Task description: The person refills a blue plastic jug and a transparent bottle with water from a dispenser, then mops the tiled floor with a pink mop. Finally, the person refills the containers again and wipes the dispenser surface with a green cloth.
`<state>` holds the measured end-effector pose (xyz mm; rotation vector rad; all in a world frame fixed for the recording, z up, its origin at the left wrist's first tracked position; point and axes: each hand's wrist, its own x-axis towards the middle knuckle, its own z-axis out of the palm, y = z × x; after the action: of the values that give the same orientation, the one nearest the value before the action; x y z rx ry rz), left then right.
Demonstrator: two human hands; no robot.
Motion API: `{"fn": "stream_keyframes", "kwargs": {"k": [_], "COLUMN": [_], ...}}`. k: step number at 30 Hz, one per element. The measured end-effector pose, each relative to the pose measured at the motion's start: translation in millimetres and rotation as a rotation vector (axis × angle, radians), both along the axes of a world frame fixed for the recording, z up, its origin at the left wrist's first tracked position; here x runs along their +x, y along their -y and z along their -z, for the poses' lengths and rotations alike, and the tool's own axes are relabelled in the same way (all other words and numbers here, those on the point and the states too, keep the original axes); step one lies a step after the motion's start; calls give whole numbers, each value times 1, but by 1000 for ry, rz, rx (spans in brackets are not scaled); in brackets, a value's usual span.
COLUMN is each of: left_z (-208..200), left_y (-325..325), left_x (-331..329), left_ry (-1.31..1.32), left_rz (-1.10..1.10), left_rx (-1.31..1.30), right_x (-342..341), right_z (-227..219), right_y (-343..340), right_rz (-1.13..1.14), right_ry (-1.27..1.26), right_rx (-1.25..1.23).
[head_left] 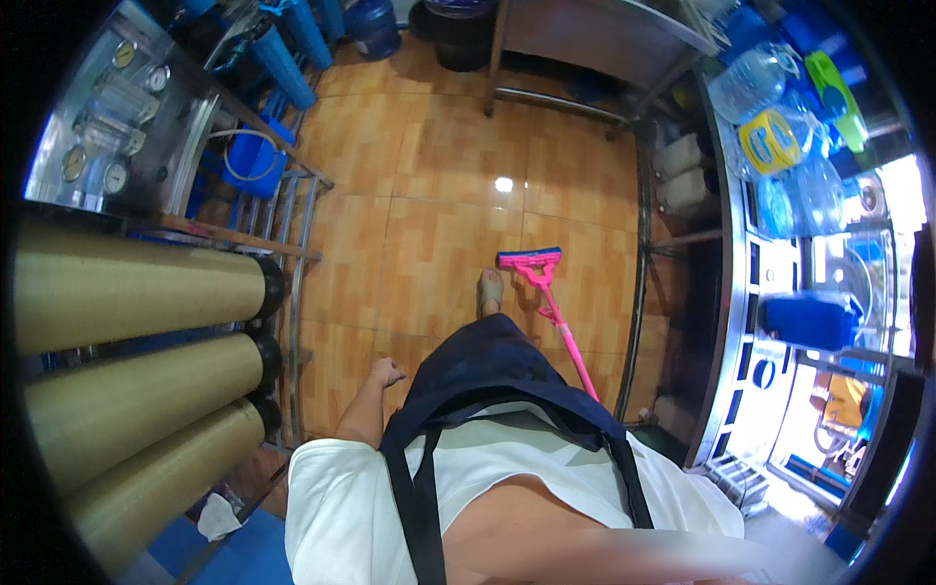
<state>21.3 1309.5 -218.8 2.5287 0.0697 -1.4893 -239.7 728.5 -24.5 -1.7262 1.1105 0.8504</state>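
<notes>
The mop (546, 292) stands on the floor (439, 195) just right of the foot (490, 290), with big tubes (136, 292) on a rack at the left and water bottles (780, 127) on shelves at the right.

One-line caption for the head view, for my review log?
Person in a dark apron pushes a pink mop across an orange tiled floor; left hand hangs free, right hand unseen.

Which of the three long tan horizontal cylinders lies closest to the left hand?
The lowest tan cylinder; its black end cap sits nearest the left hand, the other two stacked farther above.
</notes>
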Motion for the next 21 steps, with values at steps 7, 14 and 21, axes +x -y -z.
{"fn": "stream_keyframes", "kwargs": {"k": [7,14,21], "left_z": [19,-4,-20], "left_y": [24,73,94], "left_x": [16,73,58], "left_ry": [62,212,167], "left_rz": [-176,-233,-188], "left_rx": [-165,-246,-151], "right_x": [-6,19,111], "right_z": [-71,-32,109], "right_y": [-12,22,3], "right_rz": [567,381,217], "right_ry": [-87,-104,217], "right_rx": [433,272,61]}}
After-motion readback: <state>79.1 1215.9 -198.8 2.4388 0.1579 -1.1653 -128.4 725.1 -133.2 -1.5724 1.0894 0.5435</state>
